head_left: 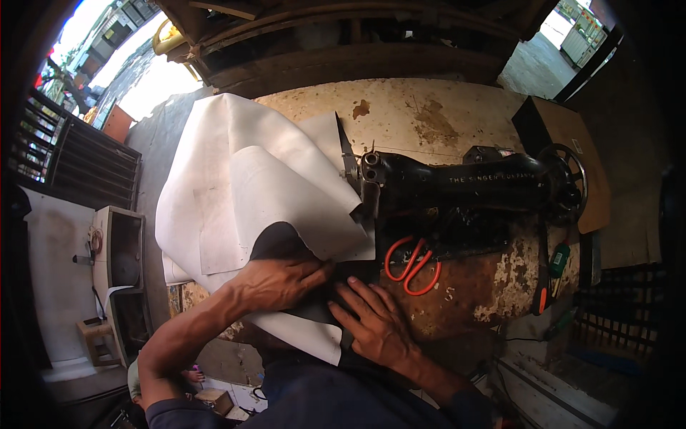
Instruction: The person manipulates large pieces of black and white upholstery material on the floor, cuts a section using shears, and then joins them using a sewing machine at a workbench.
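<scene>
Head view: worn table [457, 304] with brown stains and flaking paint, in a shaded workspace. Along the far side, dark wooden shelf [350, 61]; to the upper left, sunlit ground [161, 79]. Further left, slatted gate [89, 154] and pale cabinet [101, 250], with small stool [91, 336] nearby. On the right half of the tabletop, black sewing machine [457, 179], cardboard box [589, 154] behind its far right end. Near its base, scissors [416, 266] with orange handles. Toward the right edge, green bottle [559, 261].

Left of the machine, large white sheet [193, 179] with a dark underside, heaped in loose folds, spilling past the table's left edge and over the near edge.

Left hand [282, 284] on the folded sheet, fingers curled, tips hidden; cannot tell whether gripping. Right hand [375, 322] just beside, palm down on dark material [314, 309], fingers extended, slightly apart, no hold visible.

Little room between right hand and scissors; open tabletop beyond the machine and right of the scissors.
</scene>
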Available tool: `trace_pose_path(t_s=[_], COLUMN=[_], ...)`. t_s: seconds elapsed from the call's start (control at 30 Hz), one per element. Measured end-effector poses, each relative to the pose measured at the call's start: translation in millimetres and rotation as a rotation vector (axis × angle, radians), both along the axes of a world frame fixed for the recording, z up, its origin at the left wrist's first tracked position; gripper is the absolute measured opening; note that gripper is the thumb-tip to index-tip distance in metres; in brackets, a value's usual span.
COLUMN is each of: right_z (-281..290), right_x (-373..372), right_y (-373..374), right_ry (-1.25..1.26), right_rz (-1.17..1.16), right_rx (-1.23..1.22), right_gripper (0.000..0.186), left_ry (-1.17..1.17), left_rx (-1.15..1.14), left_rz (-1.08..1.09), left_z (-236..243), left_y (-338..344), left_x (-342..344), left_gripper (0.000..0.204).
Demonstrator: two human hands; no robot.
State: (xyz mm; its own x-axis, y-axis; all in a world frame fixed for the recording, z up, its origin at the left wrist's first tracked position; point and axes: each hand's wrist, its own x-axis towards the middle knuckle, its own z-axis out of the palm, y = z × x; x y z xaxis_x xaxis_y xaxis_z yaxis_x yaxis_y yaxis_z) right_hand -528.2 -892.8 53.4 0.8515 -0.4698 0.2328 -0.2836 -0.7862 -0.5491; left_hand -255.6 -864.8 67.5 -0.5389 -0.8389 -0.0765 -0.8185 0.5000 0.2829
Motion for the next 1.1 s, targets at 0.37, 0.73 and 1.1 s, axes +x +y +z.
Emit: trace_pose_path(t_s=[0.37, 0.73, 1.1], right_z=[-19, -25, -38], right_x=[-11, -3, -2], right_y=[-13, -8, -12], right_ry=[-0.229, -0.181, -0.205], right_rz=[0.099, 0.160, 0.121], right_rx=[0.134, 0.077, 0.048], right_gripper=[0.043, 0.048, 0.037], left_ry=[0.017, -0.117, -0.059], left_rx=[0.152, -0.016, 0.006], left_rz=[0.106, 0.421, 0.467], left_z=[18, 48, 45], left_y=[-12, 11, -25], left_x=[44, 14, 28], left_gripper=[0.043, 0.040, 0.039])
